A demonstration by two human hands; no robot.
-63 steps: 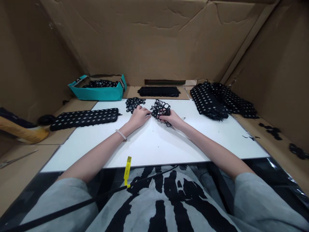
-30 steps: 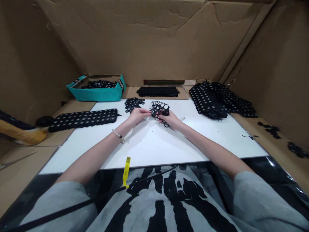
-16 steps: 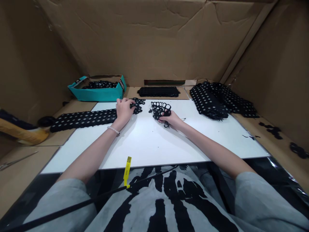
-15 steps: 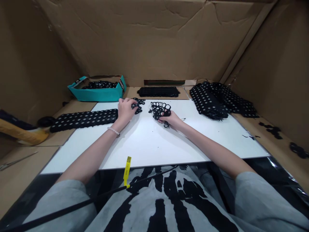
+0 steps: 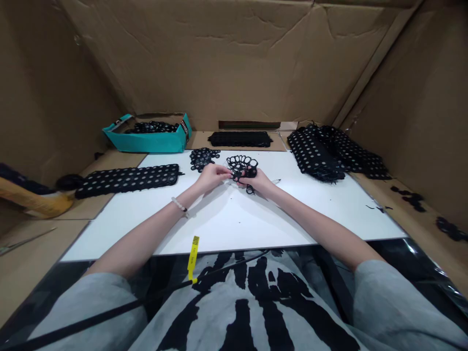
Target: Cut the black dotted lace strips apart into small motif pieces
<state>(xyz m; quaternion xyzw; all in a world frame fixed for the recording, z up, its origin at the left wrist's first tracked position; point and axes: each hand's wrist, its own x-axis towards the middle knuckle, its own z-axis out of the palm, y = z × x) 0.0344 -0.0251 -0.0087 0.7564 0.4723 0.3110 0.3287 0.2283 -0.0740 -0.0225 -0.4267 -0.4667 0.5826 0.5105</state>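
My right hand (image 5: 259, 180) is closed around a black openwork piece made of linked rings (image 5: 241, 165), holding it just above the white board. The piece fans out at its top, and a ring or two hang below my fingers. My left hand (image 5: 215, 176) is at the left edge of that piece, its thumb and fingertips pinched together. Whatever lies between those left fingertips is too small to make out. Just beyond my left hand, a small heap of loose black rings (image 5: 202, 158) rests on the board.
A teal box (image 5: 146, 143) with black pieces stands back left. A black dotted strip (image 5: 127, 180) lies on the left, a dark stack (image 5: 240, 139) at the back, and dotted strips (image 5: 318, 153) back right. Scissors (image 5: 25, 241) lie far left. Cardboard walls (image 5: 204, 63) surround the white board (image 5: 226, 224).
My left hand has left the loose rings and moved right and slightly nearer, up to the openwork piece. My right hand has stayed nearly in place with its hold.
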